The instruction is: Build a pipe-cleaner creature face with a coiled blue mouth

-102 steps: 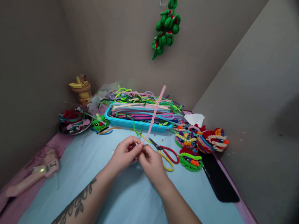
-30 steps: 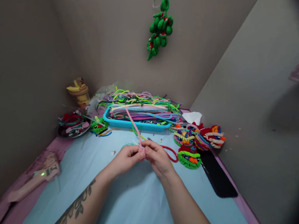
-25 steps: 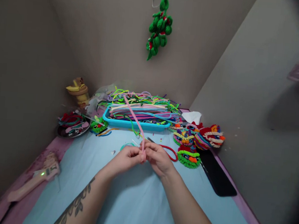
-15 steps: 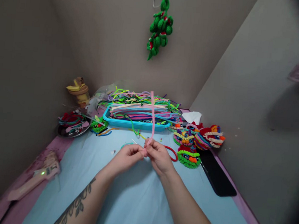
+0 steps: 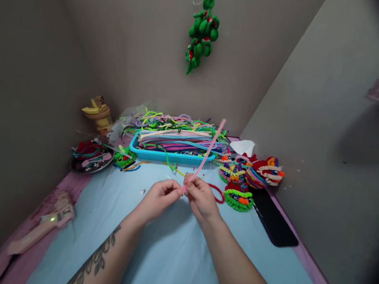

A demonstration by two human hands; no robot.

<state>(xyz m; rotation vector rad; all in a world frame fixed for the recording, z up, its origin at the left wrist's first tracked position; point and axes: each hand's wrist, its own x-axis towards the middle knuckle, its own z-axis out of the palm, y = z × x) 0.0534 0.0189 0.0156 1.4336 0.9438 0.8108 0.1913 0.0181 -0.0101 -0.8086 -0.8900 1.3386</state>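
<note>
A long pink pipe cleaner (image 5: 207, 152) rises up and to the right from between my two hands. My left hand (image 5: 160, 197) pinches its lower end with fingers closed. Touching those fingertips, my right hand (image 5: 200, 197) also grips the lower end, fingers curled. Both hands hover above the light blue table mat (image 5: 166, 255). Red-handled scissors (image 5: 217, 193) lie just behind my right hand, partly hidden by it.
A blue tray (image 5: 171, 156) heaped with colourful pipe cleaners stands at the back. Finished fuzzy figures (image 5: 249, 178) sit right of it, a black slab (image 5: 275, 222) beside them. A pink glue gun (image 5: 41, 228) lies at left, a metal dish (image 5: 90, 157) behind it. A green ornament (image 5: 201, 30) hangs above.
The free end of the pink pipe cleaner has swung from leaning left, through upright, to leaning right. Both hands stay pinched together at its lower end.
</note>
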